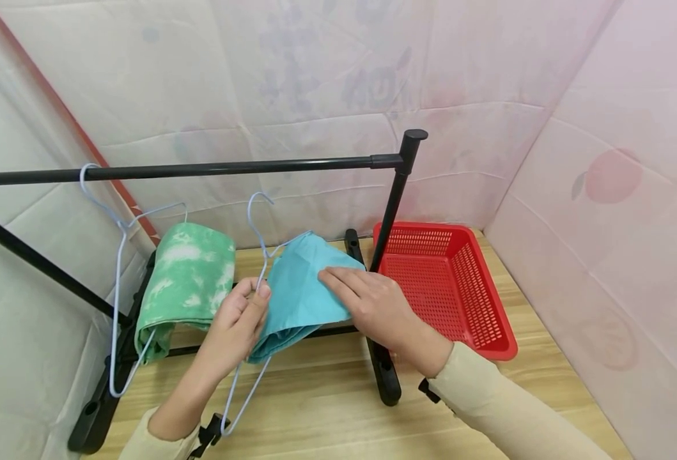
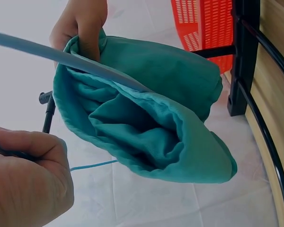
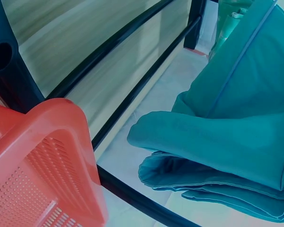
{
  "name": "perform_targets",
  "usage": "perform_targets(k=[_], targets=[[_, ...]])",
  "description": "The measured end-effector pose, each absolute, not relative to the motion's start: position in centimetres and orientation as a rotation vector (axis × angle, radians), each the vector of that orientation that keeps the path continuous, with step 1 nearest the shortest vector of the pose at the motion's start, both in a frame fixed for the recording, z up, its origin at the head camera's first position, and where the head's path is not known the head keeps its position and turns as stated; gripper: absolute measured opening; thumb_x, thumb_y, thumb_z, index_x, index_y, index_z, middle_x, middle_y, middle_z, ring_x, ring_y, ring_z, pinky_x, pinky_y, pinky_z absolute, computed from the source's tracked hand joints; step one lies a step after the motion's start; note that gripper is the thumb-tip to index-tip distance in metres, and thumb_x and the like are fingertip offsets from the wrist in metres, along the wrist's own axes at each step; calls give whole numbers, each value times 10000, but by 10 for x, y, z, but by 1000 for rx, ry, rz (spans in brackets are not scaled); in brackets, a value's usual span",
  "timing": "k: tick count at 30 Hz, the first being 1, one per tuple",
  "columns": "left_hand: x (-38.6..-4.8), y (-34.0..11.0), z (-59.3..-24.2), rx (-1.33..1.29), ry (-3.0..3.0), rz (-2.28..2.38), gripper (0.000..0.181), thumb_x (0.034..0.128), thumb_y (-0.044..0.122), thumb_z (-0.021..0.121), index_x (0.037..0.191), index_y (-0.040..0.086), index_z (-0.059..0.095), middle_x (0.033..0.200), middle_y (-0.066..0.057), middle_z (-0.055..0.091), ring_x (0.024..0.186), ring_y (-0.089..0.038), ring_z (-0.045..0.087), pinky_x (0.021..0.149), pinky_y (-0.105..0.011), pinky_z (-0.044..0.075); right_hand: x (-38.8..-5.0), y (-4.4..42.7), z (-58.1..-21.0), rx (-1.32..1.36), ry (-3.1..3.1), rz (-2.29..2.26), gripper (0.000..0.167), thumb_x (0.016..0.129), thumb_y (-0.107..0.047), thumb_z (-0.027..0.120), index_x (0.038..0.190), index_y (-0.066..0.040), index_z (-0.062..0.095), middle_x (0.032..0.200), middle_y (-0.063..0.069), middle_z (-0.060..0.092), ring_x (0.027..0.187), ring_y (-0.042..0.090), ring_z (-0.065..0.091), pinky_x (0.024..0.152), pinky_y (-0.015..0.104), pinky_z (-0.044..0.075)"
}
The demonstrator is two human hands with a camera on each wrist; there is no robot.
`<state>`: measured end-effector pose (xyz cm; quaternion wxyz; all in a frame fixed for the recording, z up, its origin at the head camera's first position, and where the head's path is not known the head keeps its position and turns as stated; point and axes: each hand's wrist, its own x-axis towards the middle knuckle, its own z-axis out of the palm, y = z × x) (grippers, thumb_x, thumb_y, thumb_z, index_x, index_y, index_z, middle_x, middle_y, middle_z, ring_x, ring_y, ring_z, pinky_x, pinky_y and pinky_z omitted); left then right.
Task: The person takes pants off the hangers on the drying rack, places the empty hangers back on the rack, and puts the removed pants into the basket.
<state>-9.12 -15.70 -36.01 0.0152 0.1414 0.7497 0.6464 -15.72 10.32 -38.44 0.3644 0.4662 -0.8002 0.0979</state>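
Observation:
In the head view my left hand [image 1: 237, 326] pinches one side of a light-blue clothes hanger [image 1: 266, 249], its hook pointing up. A folded turquoise cloth [image 1: 306, 275] hangs over this hanger, and the hanger's lower end sticks out below it. My right hand [image 1: 375, 306] grips the cloth's right edge, fingers on the front; the left wrist view shows the thumb tucked in at the fold. From below, the left wrist view shows the turquoise cloth [image 2: 199, 146] bunched in layers. Its folded edge [image 3: 203, 127] fills the right wrist view's right side.
A black clothes rack [image 1: 246, 167] stands on the wooden table [image 1: 338, 409]. On its bar, at the left, hangs another light-blue hanger [image 1: 124, 226] with a folded green-and-white cloth [image 1: 194, 268]. A red plastic basket [image 1: 502, 348] sits right of the rack post.

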Motion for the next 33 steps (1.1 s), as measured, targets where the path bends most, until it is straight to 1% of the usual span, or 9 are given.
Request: perform_targets(k=[7, 16, 23, 28, 33], targets=[[-93, -156, -361, 461, 2324, 2031, 369, 1105, 270, 362, 1155, -89, 430, 514, 34, 307, 347, -121, 279, 307, -277, 257, -158, 107, -384, 1165, -2053, 271, 350, 1039, -43, 474, 1369, -80, 587, 1280, 73, 664, 1108, 201, 676, 879, 370, 574], [-93, -155, -362, 476, 2317, 2022, 366, 1103, 267, 374, 1148, -92, 430, 520, 42, 285, 366, -125, 250, 332, -262, 238, -158, 113, -379, 1152, -2060, 284, 369, 1014, -19, 516, 1371, -81, 585, 1275, 76, 662, 1078, 225, 685, 890, 381, 571], [-93, -153, -361, 499, 2339, 1969, 348, 1101, 264, 383, 1125, -80, 436, 520, 46, 281, 381, -113, 241, 354, -248, 222, -155, 117, -372, 1123, -2063, 310, 434, 944, 40, 564, 1357, -87, 598, 1267, 71, 669, 1059, 237, 692, 880, 392, 574], [-93, -153, -361, 526, 2397, 1890, 314, 1103, 255, 376, 1110, -52, 444, 523, 40, 292, 387, -85, 270, 351, -266, 257, -155, 117, -365, 1105, -2029, 337, 488, 881, 88, 613, 1335, -90, 618, 1249, 64, 679, 1054, 236, 691, 885, 396, 573], [-93, -152, -362, 494, 2429, 1847, 318, 1103, 271, 377, 1136, -38, 445, 504, 40, 294, 365, -70, 268, 327, -248, 254, -154, 120, -357, 1105, -2025, 327, 501, 872, 73, 657, 1342, -95, 614, 1249, 70, 677, 1057, 249, 683, 899, 410, 568]])
